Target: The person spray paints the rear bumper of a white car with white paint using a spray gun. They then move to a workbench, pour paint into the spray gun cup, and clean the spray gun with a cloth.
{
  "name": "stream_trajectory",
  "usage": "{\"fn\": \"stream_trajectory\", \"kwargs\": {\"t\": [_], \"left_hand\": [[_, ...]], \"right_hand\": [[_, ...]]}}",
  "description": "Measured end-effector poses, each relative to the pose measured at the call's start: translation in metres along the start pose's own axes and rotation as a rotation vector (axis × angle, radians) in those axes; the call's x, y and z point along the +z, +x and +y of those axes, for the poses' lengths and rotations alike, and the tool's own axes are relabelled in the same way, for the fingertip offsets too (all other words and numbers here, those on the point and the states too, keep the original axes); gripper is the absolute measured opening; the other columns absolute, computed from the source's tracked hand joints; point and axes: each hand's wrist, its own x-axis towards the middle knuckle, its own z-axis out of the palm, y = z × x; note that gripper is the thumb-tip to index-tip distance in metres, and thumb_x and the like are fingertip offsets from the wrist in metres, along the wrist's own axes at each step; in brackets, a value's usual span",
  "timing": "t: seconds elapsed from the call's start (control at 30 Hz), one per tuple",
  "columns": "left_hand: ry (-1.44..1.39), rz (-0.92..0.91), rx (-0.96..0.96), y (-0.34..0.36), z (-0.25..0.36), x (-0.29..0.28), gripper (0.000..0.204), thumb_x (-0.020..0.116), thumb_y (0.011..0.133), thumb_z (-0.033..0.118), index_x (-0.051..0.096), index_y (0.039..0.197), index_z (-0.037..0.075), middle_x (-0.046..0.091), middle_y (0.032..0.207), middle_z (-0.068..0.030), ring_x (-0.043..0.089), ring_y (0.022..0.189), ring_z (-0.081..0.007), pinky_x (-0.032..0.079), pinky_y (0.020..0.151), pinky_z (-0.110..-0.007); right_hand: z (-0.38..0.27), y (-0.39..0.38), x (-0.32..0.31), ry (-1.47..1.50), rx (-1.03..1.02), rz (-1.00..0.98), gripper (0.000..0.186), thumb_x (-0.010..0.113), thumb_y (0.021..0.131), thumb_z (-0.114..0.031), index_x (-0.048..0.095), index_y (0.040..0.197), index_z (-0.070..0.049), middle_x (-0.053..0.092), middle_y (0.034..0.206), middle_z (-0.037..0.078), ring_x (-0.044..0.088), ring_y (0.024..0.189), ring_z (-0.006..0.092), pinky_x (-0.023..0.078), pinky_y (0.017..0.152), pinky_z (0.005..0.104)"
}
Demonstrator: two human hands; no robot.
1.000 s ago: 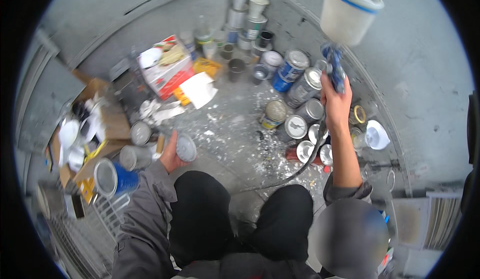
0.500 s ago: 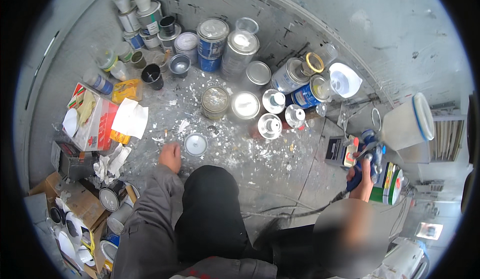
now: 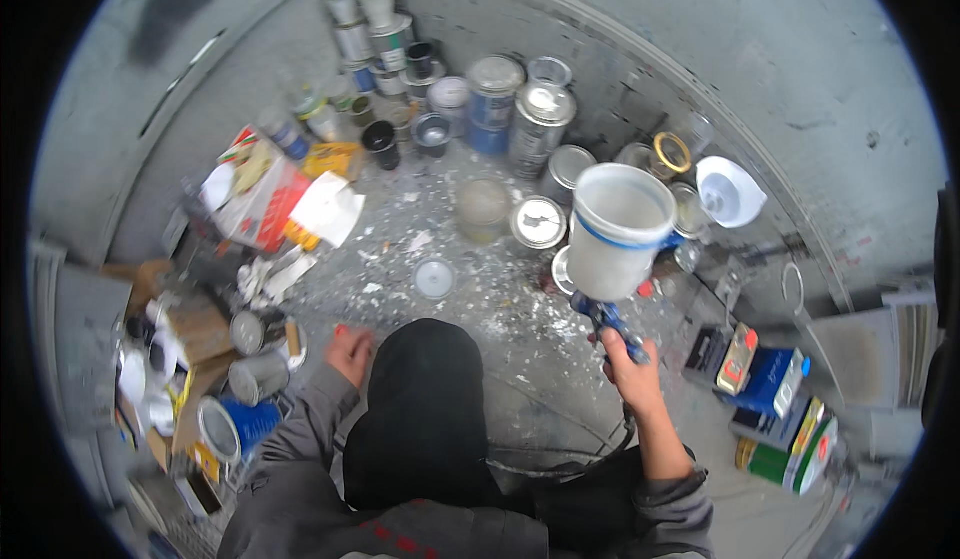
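Note:
In my right hand [image 3: 625,369] is a blue spray gun [image 3: 610,329], held by its grip with a large translucent cup [image 3: 620,239] on top and a hose running down behind my forearm. My left hand [image 3: 350,352] is low beside my left knee, its fingers blurred; whether it holds anything is unclear. A round grey lid [image 3: 434,279] lies on the paint-spattered floor [image 3: 400,309] just beyond that knee.
Paint cans [image 3: 490,109], stacked tins and plastic cups [image 3: 380,144] line the grey back wall [image 3: 620,59]. A red-and-white box [image 3: 260,209] with paper is at the left, above a cluttered cardboard carton [image 3: 195,324]. Rectangular cans [image 3: 770,379] stand at the right.
The lid that my left hand held a second ago now lies on the floor, apart from that hand. The spray gun has come down from higher up and swung through the right side toward me.

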Motion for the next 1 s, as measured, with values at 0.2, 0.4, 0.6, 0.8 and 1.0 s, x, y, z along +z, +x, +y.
{"fn": "stream_trajectory", "kwargs": {"t": [0.2, 0.4, 0.6, 0.8, 1.0], "left_hand": [[-0.234, 0.463, 0.067, -0.101, 0.268, -0.079, 0.019, 0.055, 0.107, 0.002, 0.068, 0.122, -0.002, 0.072, 0.103, -0.0108, 0.068, 0.094, -0.0166, 0.055, 0.088, -0.031], [0.430, 0.220, 0.656, -0.210, 0.405, -0.018, 0.039, 0.064, 0.089, 0.016, 0.068, 0.127, 0.007, 0.061, 0.091, -0.0005, 0.064, 0.078, -0.0182, 0.050, 0.068, -0.032], [0.367, 0.197, 0.317, -0.249, 0.393, 0.010, 0.027, 0.060, 0.098, 0.017, 0.063, 0.123, 0.008, 0.062, 0.091, -0.0071, 0.066, 0.080, -0.0273, 0.051, 0.068, -0.040], [0.298, 0.343, 0.053, -0.301, 0.375, 0.020, 0.020, 0.060, 0.103, 0.021, 0.066, 0.118, 0.009, 0.063, 0.086, -0.0092, 0.068, 0.078, -0.0333, 0.053, 0.066, -0.046], [0.485, 0.351, -0.275, -0.332, 0.339, 0.006, 0.018, 0.063, 0.097, 0.022, 0.068, 0.112, 0.011, 0.070, 0.091, -0.0097, 0.072, 0.082, -0.0327, 0.056, 0.065, -0.046]], "right_hand": [[0.007, 0.078, 0.074, 0.024, 0.005, -0.206, 0.045, 0.075, 0.097, -0.048, 0.077, 0.091, -0.003, 0.056, 0.064, -0.003, 0.053, 0.057, 0.0098, 0.041, 0.055, 0.0303], [-0.016, 0.045, 0.206, 0.061, -0.167, -0.613, 0.051, 0.083, 0.092, -0.052, 0.070, 0.088, -0.003, 0.060, 0.066, -0.001, 0.054, 0.054, 0.0104, 0.042, 0.049, 0.0290], [-0.020, -0.105, 0.302, -0.053, -0.281, -0.980, 0.047, 0.077, 0.097, -0.052, 0.074, 0.100, -0.005, 0.073, 0.085, 0.003, 0.050, 0.048, 0.0084, 0.036, 0.041, 0.0258], [0.011, -0.202, 0.349, -0.252, -0.263, -1.258, 0.040, 0.082, 0.093, -0.042, 0.073, 0.098, -0.003, 0.073, 0.087, 0.006, 0.057, 0.052, 0.0130, 0.042, 0.045, 0.0316], [0.040, -0.239, 0.369, -0.230, -0.508, -1.136, 0.044, 0.080, 0.088, -0.033, 0.069, 0.116, -0.001, 0.076, 0.092, 0.020, 0.073, 0.087, 0.0349, 0.054, 0.081, 0.0495]]}}
